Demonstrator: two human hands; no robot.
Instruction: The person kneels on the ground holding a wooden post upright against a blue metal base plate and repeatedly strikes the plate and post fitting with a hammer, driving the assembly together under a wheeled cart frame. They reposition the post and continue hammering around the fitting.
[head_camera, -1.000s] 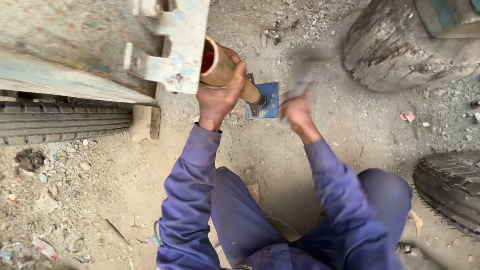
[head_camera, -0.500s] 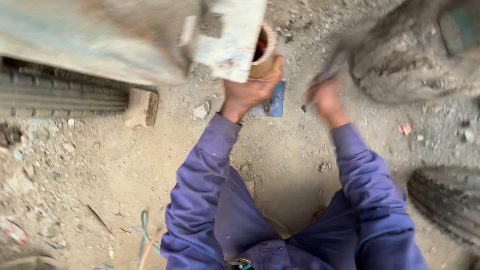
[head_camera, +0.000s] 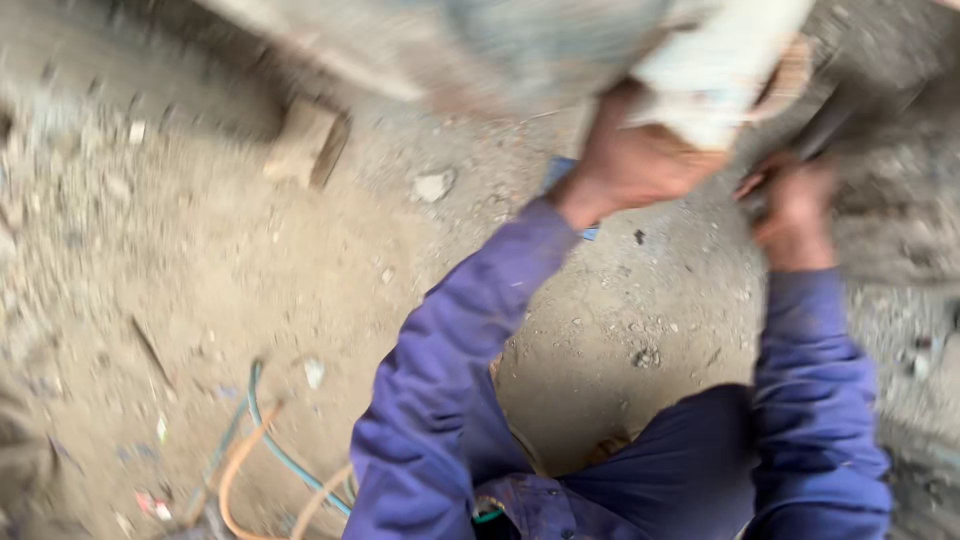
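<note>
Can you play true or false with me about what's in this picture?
1. Both sleeves are purple-blue. True.
2. The left hand rests flat on the ground. False: it is raised, gripping something under the pale metal part.
3. Orange and green hoses lie on the dirt. True.
4. A wooden block sits on the ground. True.
5. The right hand is in a pocket. False: it is raised beside the left hand.

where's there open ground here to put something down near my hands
The widest bare dirt lies between the wooden block and the hoses, left of your left sleeve. A smaller patch sits between both sleeves, above your knees. Up top it is crowded: left hand and right hand work under the pale metal part.
</note>
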